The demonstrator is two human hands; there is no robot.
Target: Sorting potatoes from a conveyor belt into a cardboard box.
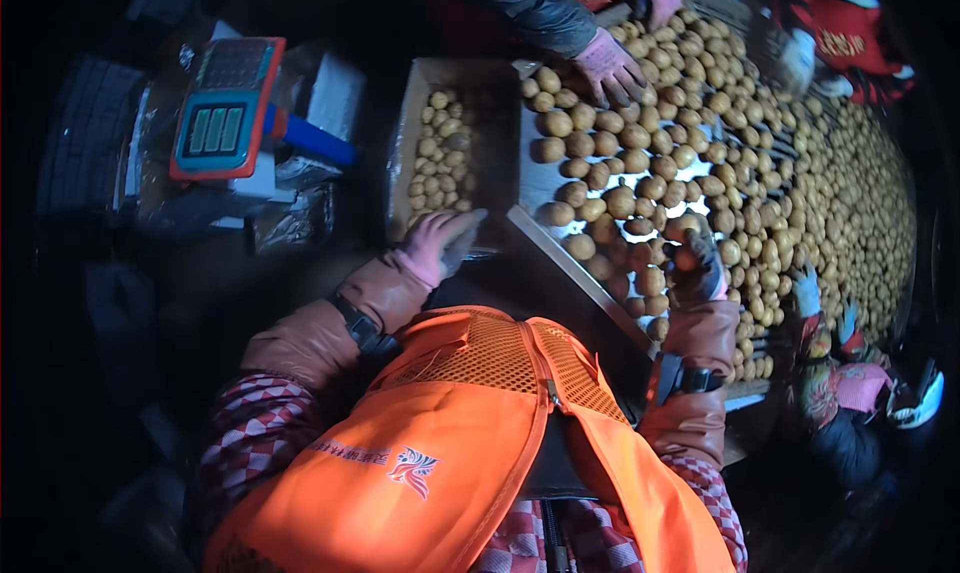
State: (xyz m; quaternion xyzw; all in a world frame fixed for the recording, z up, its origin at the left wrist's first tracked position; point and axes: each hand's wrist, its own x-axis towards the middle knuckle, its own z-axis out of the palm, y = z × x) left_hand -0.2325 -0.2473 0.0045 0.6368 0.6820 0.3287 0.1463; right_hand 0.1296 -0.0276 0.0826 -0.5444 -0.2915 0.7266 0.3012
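My left hand (447, 244), in a pink and grey work glove, is at the near end of an open cardboard box (401, 134). Its fingers stretch forward, and nothing shows in them. Inside the box lie small potatoes (442, 149), mostly along its left side. At the near part of a pale, lit sorting table (694, 169), my right hand (703, 262), in a dark-coated glove, has its fingers around a potato (681, 228). Another potato is just below it, against the glove. Many round tan potatoes (619, 202) are spread across the table surface around this hand.
A slanted metal rail (581, 273) edges the table nearest me. A red-and-blue digital scale (225, 108) stands left of the box. Across the table, a co-worker's gloved hand (611, 67) touches potatoes. Others work at right, beside a dense bed of potatoes (847, 198) over rollers.
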